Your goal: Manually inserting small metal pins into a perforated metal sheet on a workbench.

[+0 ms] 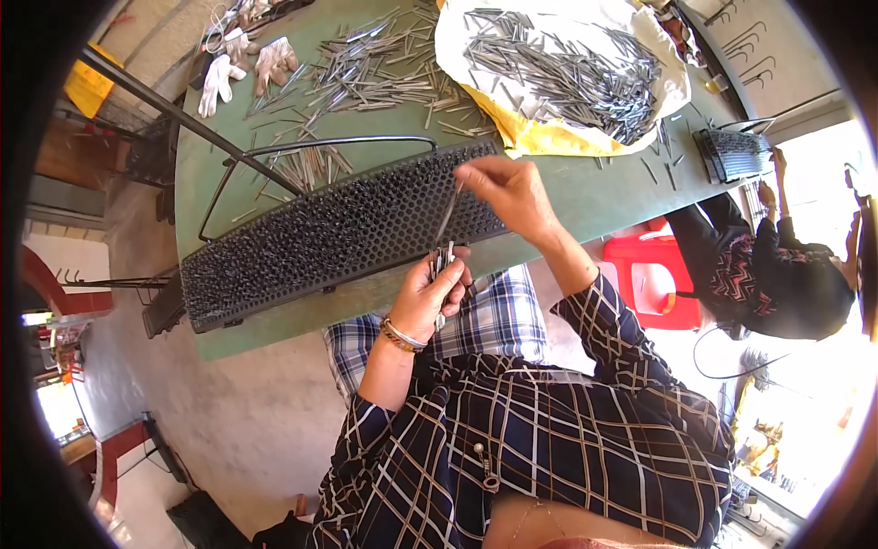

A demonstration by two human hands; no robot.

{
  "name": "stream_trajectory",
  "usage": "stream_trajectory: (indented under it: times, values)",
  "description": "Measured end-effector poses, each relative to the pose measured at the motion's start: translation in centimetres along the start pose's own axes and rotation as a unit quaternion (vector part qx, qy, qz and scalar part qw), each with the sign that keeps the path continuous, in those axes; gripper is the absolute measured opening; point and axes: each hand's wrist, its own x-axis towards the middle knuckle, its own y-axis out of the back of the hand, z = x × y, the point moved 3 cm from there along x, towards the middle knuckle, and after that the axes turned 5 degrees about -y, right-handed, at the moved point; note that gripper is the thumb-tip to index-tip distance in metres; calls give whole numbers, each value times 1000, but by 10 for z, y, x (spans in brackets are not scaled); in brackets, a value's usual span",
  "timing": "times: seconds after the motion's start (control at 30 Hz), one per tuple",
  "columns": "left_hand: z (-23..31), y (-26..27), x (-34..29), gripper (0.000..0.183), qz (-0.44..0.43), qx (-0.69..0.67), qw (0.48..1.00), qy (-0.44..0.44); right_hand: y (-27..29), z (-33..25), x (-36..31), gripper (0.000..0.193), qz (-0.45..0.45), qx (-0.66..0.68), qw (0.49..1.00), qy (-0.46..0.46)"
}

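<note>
My left hand (430, 295) is closed round a small bundle of thin metal strips (442, 263), their ends sticking up past the fingers. Above it, my right hand (519, 197) pinches a single thin strip (448, 218) between thumb and fingertips, and the strip slants down toward the bundle. Just beyond both hands lies a long black rack (347, 224) full of round holes. Its left part is densely filled with dark upright pieces; more bare holes show toward the right, near my right hand. The exact kind of strip is too small to tell.
Loose strips (366, 82) lie scattered over the green table (210, 165). A white and yellow sack (526, 137) holds a heap more. Work gloves (218, 84) rest at the far left. A black metal bar (183, 119) crosses the left side. Right: a red stool (649, 274) and a co-worker (768, 274) beside another rack (736, 156).
</note>
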Motion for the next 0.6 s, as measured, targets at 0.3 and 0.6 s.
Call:
stream_trajectory:
  times: [0.3,0.6]
  values:
    - [-8,12,4,29,35,-30,999,19,-6,13,36,17,115,-181,962,169]
    - [-10,14,3,28,29,-25,999,20,-16,14,31,16,104,-258,919,278]
